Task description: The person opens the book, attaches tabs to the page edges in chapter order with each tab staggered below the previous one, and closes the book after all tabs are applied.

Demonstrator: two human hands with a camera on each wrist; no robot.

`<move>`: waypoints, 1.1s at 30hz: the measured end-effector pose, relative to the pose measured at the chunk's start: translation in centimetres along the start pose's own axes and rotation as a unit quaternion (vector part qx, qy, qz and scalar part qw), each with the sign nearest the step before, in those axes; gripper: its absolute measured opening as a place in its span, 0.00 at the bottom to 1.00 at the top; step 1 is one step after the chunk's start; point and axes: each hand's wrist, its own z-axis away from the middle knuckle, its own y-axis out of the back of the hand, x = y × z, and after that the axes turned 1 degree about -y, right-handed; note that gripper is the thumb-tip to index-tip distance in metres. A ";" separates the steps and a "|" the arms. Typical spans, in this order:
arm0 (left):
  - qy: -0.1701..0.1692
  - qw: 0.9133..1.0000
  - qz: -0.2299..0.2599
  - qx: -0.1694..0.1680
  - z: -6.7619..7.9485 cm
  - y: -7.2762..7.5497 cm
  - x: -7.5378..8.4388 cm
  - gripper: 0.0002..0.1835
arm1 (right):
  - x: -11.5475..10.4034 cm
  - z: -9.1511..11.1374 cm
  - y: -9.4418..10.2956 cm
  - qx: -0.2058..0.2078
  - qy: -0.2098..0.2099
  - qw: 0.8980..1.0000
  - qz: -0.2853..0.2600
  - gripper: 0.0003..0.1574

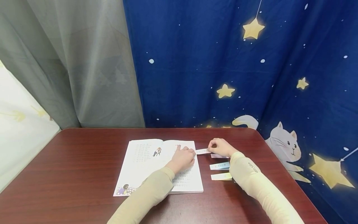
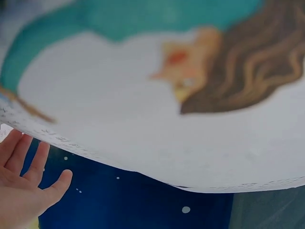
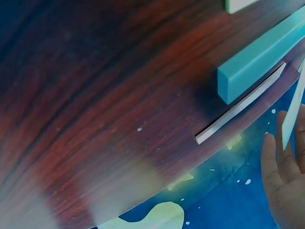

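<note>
R hand (image 1: pixel 221 147) pinches white paper strip (image 1: pixel 202 151) w/ writing, nr open book (image 1: pixel 144 174); L hand (image 1: pixel 182 159), fingers loose, rests on R pg (image 1: pixel 193 180).

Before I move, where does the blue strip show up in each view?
Head: right of the book, by the right forearm; the blue strip sits lower right of the picture's centre.
Left wrist: not in it.
Right wrist: upper right, running to the right edge.
Shared landmark: the blue curtain, along the bottom in left wrist, lower right in right wrist.
</note>
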 end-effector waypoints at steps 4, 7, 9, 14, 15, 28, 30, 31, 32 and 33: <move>-0.007 1.000 -0.008 -0.001 -0.2 0.0 -0.1 0.13 | 0.3 0.0 -0.2 -0.001 0.000 1.000 0.008 0.04; -0.015 1.000 -0.018 -0.002 -0.4 0.1 -0.2 0.12 | 0.4 0.0 -0.3 0.000 -0.004 1.000 0.010 0.04; -0.019 1.000 -0.023 -0.001 -0.4 0.2 -0.2 0.12 | 0.3 0.1 -0.3 0.002 -0.009 1.000 0.010 0.03; -0.024 1.000 -0.018 0.005 -0.5 0.0 -0.2 0.11 | 0.3 0.1 -0.3 0.008 -0.008 1.000 0.014 0.03; -0.024 1.000 -0.015 0.003 -0.5 0.0 -0.3 0.11 | 0.3 0.1 -0.3 0.010 -0.008 1.000 0.014 0.03; -0.018 1.000 -0.012 -0.004 -0.6 0.5 -0.2 0.11 | 0.4 0.2 -0.1 0.027 -0.017 0.999 0.032 0.05; -0.015 1.000 -0.010 -0.009 -0.5 0.4 -0.2 0.10 | 0.3 0.3 -0.1 0.027 -0.020 0.999 0.033 0.05; -0.013 1.000 -0.008 -0.012 -0.5 0.4 -0.2 0.10 | 0.3 0.3 -0.1 0.027 -0.023 0.999 0.032 0.05; -0.013 1.000 -0.008 -0.014 -0.4 0.3 -0.2 0.11 | 0.3 0.4 -0.1 0.027 -0.026 0.999 0.033 0.05; -0.013 1.000 -0.008 -0.015 -0.4 0.3 -0.2 0.11 | 0.3 0.4 -0.1 0.028 -0.029 0.999 0.035 0.05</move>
